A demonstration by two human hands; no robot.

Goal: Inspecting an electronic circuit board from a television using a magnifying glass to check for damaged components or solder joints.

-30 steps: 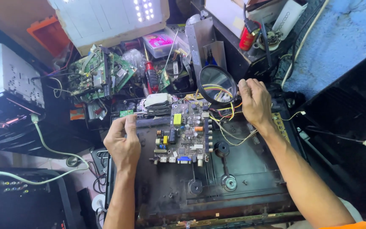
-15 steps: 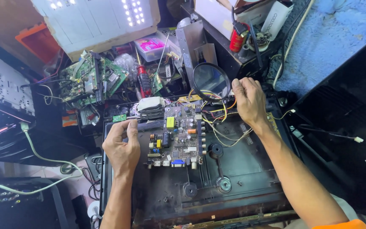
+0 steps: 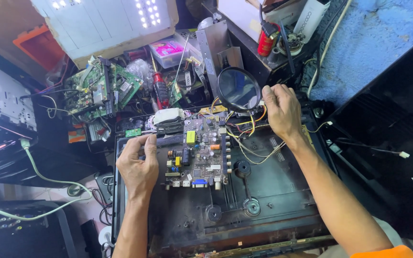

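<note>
A circuit board with small coloured parts lies on the black back panel of an opened device. My left hand rests on the panel at the board's left edge, fingers curled, touching it. My right hand is up at the board's far right corner, fingers pinched on the bundle of yellow, red and black wires there. A round magnifying glass stands just left of that hand.
Green circuit boards stand in the clutter behind. A red-handled screwdriver, a pink box and a lit white panel sit at the back. A pale green cable runs at left. Blue cloth lies at right.
The view has shifted slightly, so the bench sits a little lower and further left in frame. Both hands keep their places at the board; the right hand stays on the wires.
</note>
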